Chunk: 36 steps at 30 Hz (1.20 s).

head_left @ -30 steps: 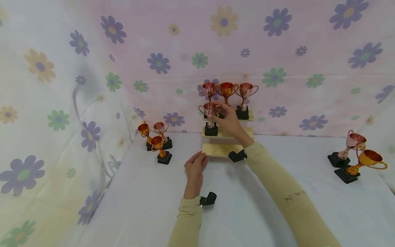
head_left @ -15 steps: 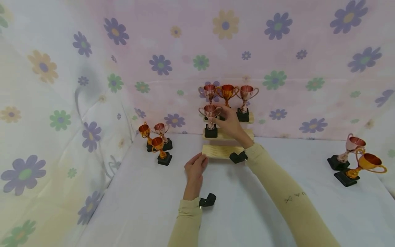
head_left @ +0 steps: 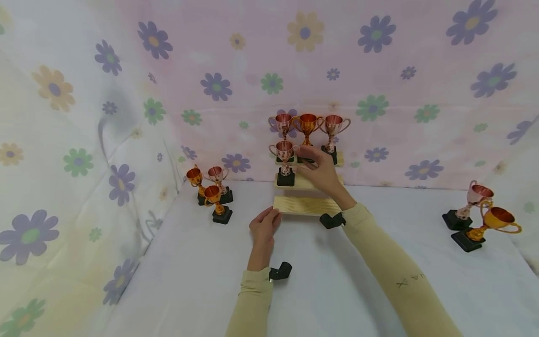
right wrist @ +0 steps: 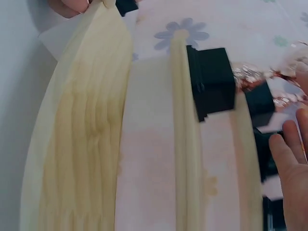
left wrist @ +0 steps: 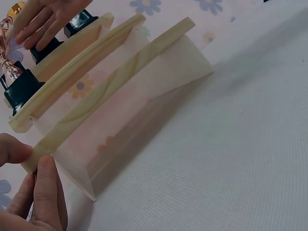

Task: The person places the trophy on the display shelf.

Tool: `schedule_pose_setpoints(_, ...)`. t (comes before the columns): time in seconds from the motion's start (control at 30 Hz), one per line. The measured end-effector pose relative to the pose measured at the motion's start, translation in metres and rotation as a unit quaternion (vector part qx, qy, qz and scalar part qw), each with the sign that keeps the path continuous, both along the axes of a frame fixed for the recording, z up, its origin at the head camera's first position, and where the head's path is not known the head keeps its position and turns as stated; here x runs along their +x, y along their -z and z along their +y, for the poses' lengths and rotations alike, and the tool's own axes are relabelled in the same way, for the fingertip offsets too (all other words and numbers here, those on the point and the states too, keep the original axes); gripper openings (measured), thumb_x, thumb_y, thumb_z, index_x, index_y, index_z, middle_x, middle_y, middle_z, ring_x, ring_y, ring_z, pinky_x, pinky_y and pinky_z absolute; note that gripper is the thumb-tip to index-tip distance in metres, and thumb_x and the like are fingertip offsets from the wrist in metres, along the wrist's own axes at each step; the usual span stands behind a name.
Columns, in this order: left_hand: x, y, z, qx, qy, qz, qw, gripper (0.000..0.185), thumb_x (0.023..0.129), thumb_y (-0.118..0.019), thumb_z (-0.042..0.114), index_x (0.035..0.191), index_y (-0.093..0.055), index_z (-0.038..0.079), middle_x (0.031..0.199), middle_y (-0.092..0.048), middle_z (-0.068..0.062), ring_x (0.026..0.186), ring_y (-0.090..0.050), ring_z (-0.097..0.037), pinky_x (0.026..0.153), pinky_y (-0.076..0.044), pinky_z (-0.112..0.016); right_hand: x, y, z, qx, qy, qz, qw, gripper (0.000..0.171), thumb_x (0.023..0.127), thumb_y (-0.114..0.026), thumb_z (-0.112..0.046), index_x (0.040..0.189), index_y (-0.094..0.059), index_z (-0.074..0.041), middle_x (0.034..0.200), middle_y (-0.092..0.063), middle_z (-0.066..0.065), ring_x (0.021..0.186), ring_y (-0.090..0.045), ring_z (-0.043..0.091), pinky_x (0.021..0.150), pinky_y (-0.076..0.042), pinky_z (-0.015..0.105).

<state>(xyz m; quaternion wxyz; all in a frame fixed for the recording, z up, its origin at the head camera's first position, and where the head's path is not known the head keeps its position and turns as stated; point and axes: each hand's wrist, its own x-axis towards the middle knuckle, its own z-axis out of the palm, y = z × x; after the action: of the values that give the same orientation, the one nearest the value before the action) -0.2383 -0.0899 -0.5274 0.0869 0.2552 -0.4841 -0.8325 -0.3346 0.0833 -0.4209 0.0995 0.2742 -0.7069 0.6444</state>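
My left hand (head_left: 263, 227) pinches the left front corner of the lowest wooden step of a three-step display stand (head_left: 305, 206), thumb above and fingers below in the left wrist view. A rose-gold trophy cup (head_left: 285, 161) with a black base stands upright at the left end of the middle step. Just right of that cup is my right hand (head_left: 317, 171), its fingers loosely extended and apparently off the cup. On the top step, behind, stand a rose-gold trophy (head_left: 283, 122), a gold trophy (head_left: 308, 124) and another rose-gold trophy (head_left: 333, 126); the hand partly hides their bases.
Left of the stand, a cluster holds two gold trophies, one in front (head_left: 213, 195), and a rose-gold one (head_left: 216, 175). Far right are a rose-gold trophy (head_left: 465, 210) and a gold trophy (head_left: 497, 218). White cloth (head_left: 320, 290) covers the table; flowered cloth hangs behind.
My right hand has let go of the rose-gold trophy on the middle step and drawn slightly right. The left hand keeps its pinch on the lowest step.
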Motion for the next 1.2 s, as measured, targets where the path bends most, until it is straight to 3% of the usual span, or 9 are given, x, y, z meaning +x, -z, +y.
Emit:
schedule_pose_setpoints(0.13,0.0,0.0,0.002,0.0,-0.002,-0.004,1.0,0.029,0.089,-0.073,-0.001,0.117,-0.069,-0.01,0.105,-0.069,-0.017,0.086,-0.072,-0.015,0.084,-0.062,-0.027,0.012,-0.004,0.021,0.003,0.009,-0.003,1.0,0.051,0.088,-0.073,0.01,0.136,-0.057,0.007,0.133,-0.061,0.026,0.126,-0.057,0.036,0.111,-0.048,0.049)
schedule_pose_setpoints(0.33,-0.001,-0.001,0.003,0.002,-0.003,-0.011,0.9999,0.03,0.09,-0.072,-0.001,0.118,-0.068,-0.009,0.11,-0.067,-0.019,0.089,-0.07,-0.016,0.084,-0.062,-0.026,0.037,-0.009,0.063,-0.011,0.03,0.014,0.999,0.049,0.086,-0.073,0.012,0.133,-0.058,0.01,0.129,-0.063,0.022,0.119,-0.063,0.017,0.107,-0.052,0.037)
schedule_pose_setpoints(0.47,-0.001,-0.002,0.003,0.001,0.0,-0.005,1.0,0.029,0.09,-0.072,-0.002,0.118,-0.068,-0.009,0.109,-0.067,-0.018,0.088,-0.07,-0.016,0.084,-0.062,-0.026,0.052,-0.005,0.107,-0.04,0.056,0.033,0.997,0.047,0.085,-0.072,0.016,0.13,-0.062,0.006,0.124,-0.069,0.009,0.114,-0.066,0.009,0.104,-0.053,0.026)
schedule_pose_setpoints(0.63,0.0,0.0,0.002,-0.005,-0.001,-0.001,1.0,0.029,0.09,-0.071,-0.002,0.118,-0.068,-0.009,0.108,-0.067,-0.018,0.087,-0.07,-0.015,0.082,-0.062,-0.024,0.081,-0.003,0.179,-0.05,0.136,0.075,0.987,0.045,0.084,-0.068,0.021,0.127,-0.063,0.01,0.121,-0.071,0.002,0.112,-0.067,0.01,0.102,-0.051,0.017)
schedule_pose_setpoints(0.8,0.002,0.001,0.001,-0.006,0.003,-0.006,1.0,0.029,0.09,-0.071,-0.003,0.118,-0.068,-0.01,0.107,-0.067,-0.017,0.085,-0.07,-0.014,0.081,-0.062,-0.024,0.118,0.001,0.239,-0.083,0.287,0.084,0.951,0.045,0.08,-0.068,0.024,0.124,-0.064,0.013,0.109,-0.072,-0.002,0.102,-0.068,0.01,0.091,-0.054,0.011)
schedule_pose_setpoints(0.9,0.003,0.001,0.001,-0.006,0.003,-0.001,1.0,0.029,0.089,-0.071,-0.004,0.117,-0.068,-0.011,0.104,-0.068,-0.017,0.084,-0.07,-0.015,0.08,-0.062,-0.024,0.135,0.009,0.265,-0.108,0.374,0.112,0.914,0.048,0.081,-0.068,0.022,0.127,-0.062,0.01,0.105,-0.07,-0.003,0.097,-0.066,0.01,0.089,-0.055,0.011)
schedule_pose_setpoints(1.0,0.002,0.0,0.001,-0.008,0.003,0.006,0.9999,0.03,0.089,-0.072,-0.004,0.118,-0.068,-0.011,0.104,-0.068,-0.017,0.084,-0.07,-0.015,0.081,-0.063,-0.025,0.148,0.019,0.284,-0.074,0.464,0.122,0.874,0.053,0.086,-0.068,0.015,0.136,-0.055,0.002,0.111,-0.061,-0.013,0.106,-0.059,0.006,0.1,-0.05,0.015)
schedule_pose_setpoints(1.07,0.001,0.0,0.001,-0.008,0.003,0.005,0.9999,0.03,0.089,-0.072,-0.004,0.118,-0.068,-0.011,0.104,-0.068,-0.017,0.084,-0.07,-0.015,0.081,-0.062,-0.025,0.156,0.026,0.296,-0.026,0.512,0.1,0.853,0.057,0.091,-0.068,0.007,0.143,-0.047,-0.006,0.12,-0.052,-0.019,0.116,-0.051,0.002,0.11,-0.043,0.018)
schedule_pose_setpoints(1.2,0.0,-0.001,0.004,-0.007,-0.006,0.008,0.9999,0.029,0.089,-0.072,-0.004,0.116,-0.068,-0.011,0.103,-0.068,-0.017,0.082,-0.07,-0.015,0.08,-0.063,-0.025,0.169,0.037,0.316,0.042,0.572,-0.003,0.819,0.065,0.096,-0.07,-0.01,0.151,-0.034,-0.017,0.141,-0.039,-0.018,0.135,-0.036,0.0,0.12,-0.03,0.019)
